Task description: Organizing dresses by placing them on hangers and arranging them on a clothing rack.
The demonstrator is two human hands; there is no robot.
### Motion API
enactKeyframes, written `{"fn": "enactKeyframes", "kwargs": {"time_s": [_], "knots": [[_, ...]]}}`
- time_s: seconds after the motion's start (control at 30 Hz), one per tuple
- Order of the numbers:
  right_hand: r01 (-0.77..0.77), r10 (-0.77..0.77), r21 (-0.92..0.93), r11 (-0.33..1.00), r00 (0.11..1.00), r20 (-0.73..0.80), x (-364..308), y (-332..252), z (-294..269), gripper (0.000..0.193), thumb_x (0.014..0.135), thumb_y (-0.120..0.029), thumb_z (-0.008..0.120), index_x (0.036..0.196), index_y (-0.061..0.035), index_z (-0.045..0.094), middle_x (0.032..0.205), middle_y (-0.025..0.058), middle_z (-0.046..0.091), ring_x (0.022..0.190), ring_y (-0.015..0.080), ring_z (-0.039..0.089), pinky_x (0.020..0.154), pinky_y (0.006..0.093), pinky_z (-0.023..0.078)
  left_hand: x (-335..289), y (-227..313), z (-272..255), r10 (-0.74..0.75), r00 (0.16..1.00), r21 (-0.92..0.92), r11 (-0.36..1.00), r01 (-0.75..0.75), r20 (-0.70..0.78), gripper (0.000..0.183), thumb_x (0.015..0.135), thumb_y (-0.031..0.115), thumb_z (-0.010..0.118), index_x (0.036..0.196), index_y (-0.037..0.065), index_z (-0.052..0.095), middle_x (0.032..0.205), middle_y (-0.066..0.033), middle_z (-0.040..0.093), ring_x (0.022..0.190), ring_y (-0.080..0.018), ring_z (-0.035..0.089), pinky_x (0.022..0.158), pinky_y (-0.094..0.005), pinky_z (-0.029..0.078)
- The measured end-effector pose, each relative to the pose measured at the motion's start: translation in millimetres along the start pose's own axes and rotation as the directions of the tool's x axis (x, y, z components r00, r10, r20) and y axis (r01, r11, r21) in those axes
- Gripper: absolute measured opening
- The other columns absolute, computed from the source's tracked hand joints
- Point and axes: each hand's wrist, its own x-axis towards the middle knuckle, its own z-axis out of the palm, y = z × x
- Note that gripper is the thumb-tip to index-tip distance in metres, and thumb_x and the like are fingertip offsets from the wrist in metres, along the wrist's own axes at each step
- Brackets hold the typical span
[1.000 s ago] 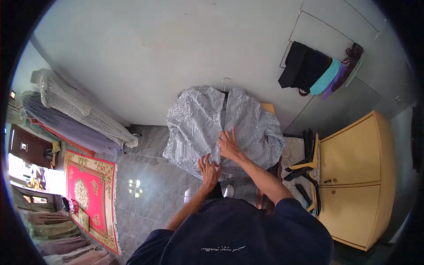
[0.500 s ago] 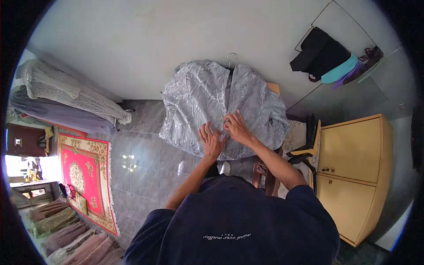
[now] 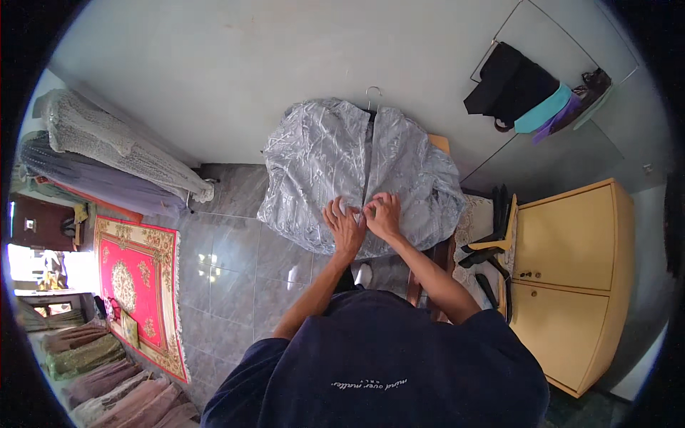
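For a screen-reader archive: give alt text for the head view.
Both hands, left hand and right hand, pinch the front opening of a silver-grey garment on a hanger against a white wall.

- Plain pale wall (image 3: 235,64) behind.
- Grey tiled floor (image 3: 228,264), glossy with light.
- Red patterned rug (image 3: 135,278) at left.
- Yellow wooden cabinet (image 3: 571,278) at right.
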Motion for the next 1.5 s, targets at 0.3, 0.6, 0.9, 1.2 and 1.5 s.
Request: {"fn": "enactKeyframes", "kwargs": {"time_s": [0.3, 0.6, 0.9, 1.2, 1.5], "knots": [[-0.342, 0.335, 0.160, 0.926, 0.940, 0.071, -17.6, -6.2, 11.2, 0.014, 0.074, -0.025, 0.076, 0.079, -0.0126, 0.072, 0.109, 0.0080, 0.057, 0.111, 0.0307, 0.049, 0.097, 0.0443, 0.038, 0.3, -2.1, -8.1, -0.013, 1.000, -0.044, 0.999, 0.013, -0.011, 0.022, 0.075, 0.020, 0.073, 0.091, 0.008, 0.064, 0.138, -0.0159, 0.040, 0.136, -0.0409, 0.026, 0.114, -0.0585, 0.012], [0.124, -0.129, -0.063, 0.990, 0.988, -0.084, -9.2, -35.7, -28.0, 0.013, 0.078, -0.019, 0.069, 0.079, -0.0060, 0.066, 0.108, 0.0125, 0.056, 0.110, 0.0321, 0.050, 0.099, 0.0489, 0.036, -0.3, -5.0, -6.4, -0.034, 0.999, -0.047, 0.998, 0.033, -0.040, 0.017, 0.075, 0.021, 0.075, 0.087, 0.012, 0.066, 0.136, -0.0114, 0.045, 0.135, -0.0374, 0.030, 0.114, -0.0562, 0.013], [0.476, -0.470, -0.309, 0.823, 0.877, 0.099, 17.9, -11.1, -32.3, 0.019, 0.083, -0.019, 0.060, 0.082, -0.0010, 0.064, 0.119, 0.0144, 0.055, 0.121, 0.0297, 0.047, 0.112, 0.0554, 0.025, 0.4, -1.8, -9.8, 0.005, 0.999, -0.054, 0.999, -0.007, -0.034, 0.018, 0.072, 0.020, 0.078, 0.082, 0.010, 0.067, 0.136, -0.0120, 0.045, 0.134, -0.0372, 0.030, 0.113, -0.0566, 0.016], [0.718, -0.656, -0.041, 0.695, 0.657, 0.372, 62.2, 6.9, -40.7, 0.016, 0.080, -0.019, 0.060, 0.081, -0.0061, 0.068, 0.109, 0.0100, 0.056, 0.115, 0.0247, 0.049, 0.113, 0.0573, 0.022, 14.8, -4.4, -13.9, 0.044, 0.998, -0.104, 0.994, -0.038, 0.053, 0.023, 0.074, 0.019, 0.075, 0.090, 0.007, 0.065, 0.141, -0.0161, 0.040, 0.136, -0.0401, 0.027, 0.113, -0.0584, 0.013], [0.775, -0.745, 0.093, 0.625, 0.557, 0.367, 90.8, 6.3, -42.4, 0.015, 0.078, -0.019, 0.067, 0.086, -0.0060, 0.067, 0.105, 0.0064, 0.057, 0.112, 0.0215, 0.052, 0.114, 0.0550, 0.023, 25.4, -22.3, -15.3, 0.144, 0.981, -0.140, 0.982, -0.125, 0.134, 0.020, 0.076, 0.015, 0.070, 0.091, 0.005, 0.061, 0.141, -0.0187, 0.038, 0.133, -0.0429, 0.029, 0.111, -0.0599, 0.019]]}}
